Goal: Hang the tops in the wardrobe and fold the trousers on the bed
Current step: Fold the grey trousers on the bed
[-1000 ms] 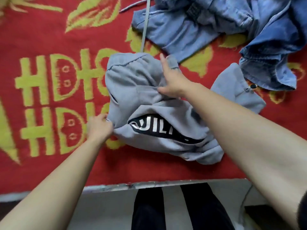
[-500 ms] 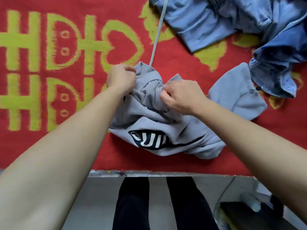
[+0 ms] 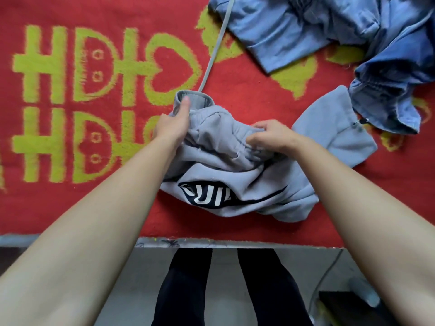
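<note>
The left hand (image 3: 173,124) and right hand (image 3: 270,137) both grip the bunched grey trousers (image 3: 226,175), which lie under them on the red blanket (image 3: 94,203), near its front edge.

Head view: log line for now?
left hand: grips grey garment | right hand: pinches grey garment | surface: red bedspread | denim pile: not held

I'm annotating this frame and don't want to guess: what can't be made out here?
Head view:
The grey garment: bunched in left hand and right hand; top or trousers unclear.
Its black print: folds hide the letters' ends.
The blue denim clothes: cut off by top and right edges.
The wardrobe: outside the frame.
</note>
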The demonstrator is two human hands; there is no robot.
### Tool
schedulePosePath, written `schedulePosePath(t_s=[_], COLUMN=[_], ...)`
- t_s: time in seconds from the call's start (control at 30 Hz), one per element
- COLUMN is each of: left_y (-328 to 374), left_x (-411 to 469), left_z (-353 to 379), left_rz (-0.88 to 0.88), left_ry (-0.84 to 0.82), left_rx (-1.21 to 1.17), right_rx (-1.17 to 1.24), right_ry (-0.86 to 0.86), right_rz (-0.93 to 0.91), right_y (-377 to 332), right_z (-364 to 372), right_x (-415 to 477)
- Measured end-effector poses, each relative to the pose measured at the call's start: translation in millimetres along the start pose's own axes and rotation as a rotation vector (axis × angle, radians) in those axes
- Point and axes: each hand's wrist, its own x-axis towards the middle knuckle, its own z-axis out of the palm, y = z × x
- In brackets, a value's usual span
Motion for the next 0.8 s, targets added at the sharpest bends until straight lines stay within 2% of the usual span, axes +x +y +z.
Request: schedulePosePath(t_s=[0.13, 0.2, 0.27, 0.4, 0.47, 0.57, 0.67, 0.8], left_y=[2.3, -2.3, -7.3, -10.2, -8.9, -9.0, 1.1, 36.1], left_x=[-5.2, -9.5, -14.5, -25.6, -32.1, -43.4, -59.1, -75.5], left_z=[0.1, -1.9, -2.7, -11.6, -18.1, -23.0, -28.1, -46.9], left_rz=[-0.067, -0.070, -0.078, 0.036, 0.069, 0.183, 0.352, 0.442], left_ry=[0.028, 0.023, -0.031, -0.106, -0.158, -0.192, -0.196, -0.193], left_rx=[-0.055, -0.130, -0.185, -0.019, 0.037, 0.093, 0.066, -0.163], right_rx=[0.216, 0.220, 0.145, 0.186, 0.121, 0.083, 0.040, -0.034], right_ry=[-0.219, -0.303, -0.295, -0.200, -0.142, -0.239, -0.278, -0.148], right_rz=[0.094, 0.074, 0.037, -0.070, -0.019, 0.069, -0.048, -0.183], right_y=[7.2, 6.5, 4.3, -3.8, -11.4, -18.9, -24.5, -29.0], right_z=[-4.4, -7.2, -8.5, -3.9, -2.0, -1.5, 2.0, 4.8], right_x=[-20.4, -24.8, -26.1, -30.0, -36.4, -43.8, -47.6, -46.5])
